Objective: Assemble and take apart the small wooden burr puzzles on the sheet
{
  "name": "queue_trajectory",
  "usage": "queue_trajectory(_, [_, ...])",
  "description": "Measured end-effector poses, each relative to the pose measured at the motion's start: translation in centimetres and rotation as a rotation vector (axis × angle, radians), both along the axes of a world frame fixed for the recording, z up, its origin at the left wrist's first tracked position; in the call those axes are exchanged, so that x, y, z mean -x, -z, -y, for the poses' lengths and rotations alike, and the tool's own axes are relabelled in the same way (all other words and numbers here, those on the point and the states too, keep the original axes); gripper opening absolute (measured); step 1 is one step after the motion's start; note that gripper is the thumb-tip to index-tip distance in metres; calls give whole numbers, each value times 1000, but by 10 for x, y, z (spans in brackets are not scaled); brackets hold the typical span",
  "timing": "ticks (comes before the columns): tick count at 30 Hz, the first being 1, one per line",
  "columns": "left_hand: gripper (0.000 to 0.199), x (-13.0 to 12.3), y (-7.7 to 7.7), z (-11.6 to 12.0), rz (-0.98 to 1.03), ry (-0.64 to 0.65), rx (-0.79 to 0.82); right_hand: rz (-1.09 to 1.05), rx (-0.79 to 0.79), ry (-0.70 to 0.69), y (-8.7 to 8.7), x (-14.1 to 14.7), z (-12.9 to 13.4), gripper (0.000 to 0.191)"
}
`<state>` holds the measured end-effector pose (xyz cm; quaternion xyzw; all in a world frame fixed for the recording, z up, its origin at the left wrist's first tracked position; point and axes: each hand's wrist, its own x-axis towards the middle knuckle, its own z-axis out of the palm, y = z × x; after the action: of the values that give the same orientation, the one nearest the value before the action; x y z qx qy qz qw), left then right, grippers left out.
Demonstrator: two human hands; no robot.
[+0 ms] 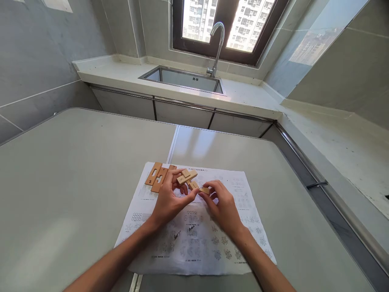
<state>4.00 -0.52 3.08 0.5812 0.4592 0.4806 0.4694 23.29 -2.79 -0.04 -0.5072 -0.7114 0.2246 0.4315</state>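
Note:
My left hand (172, 196) is closed around several joined wooden puzzle pieces (187, 177), pale and notched, held over a printed sheet (194, 247). Between the thumb and fingers of my right hand (220, 198) is a small wooden block (205, 190). Its left end is close to the joined pieces and my left thumb; whether it touches them I cannot tell. Left of my left hand, flat slotted wooden pieces with numbers lie on the sheet, one marked 2 (154, 173) and one beside it (159, 180). Another is partly hidden behind my left fingers.
The sheet, covered in small line diagrams, lies on a pale table (75, 182) with a seam (173, 144) down it. Beyond the table are a counter (115, 73), a sink (185, 81) and a curved faucet (219, 44) under a window. A metal rail (322, 182) runs along the right.

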Motion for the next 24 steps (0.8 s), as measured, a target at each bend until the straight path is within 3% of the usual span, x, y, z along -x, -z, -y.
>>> queue_trajectory(7, [57,-1,4,2,-162,47,-130,-98,-120,7,-8,-1,0,16])
queue_trajectory(24, [65,3,10,1,-382,122,-266,-77,-134,-84,-8,-5,0,27])
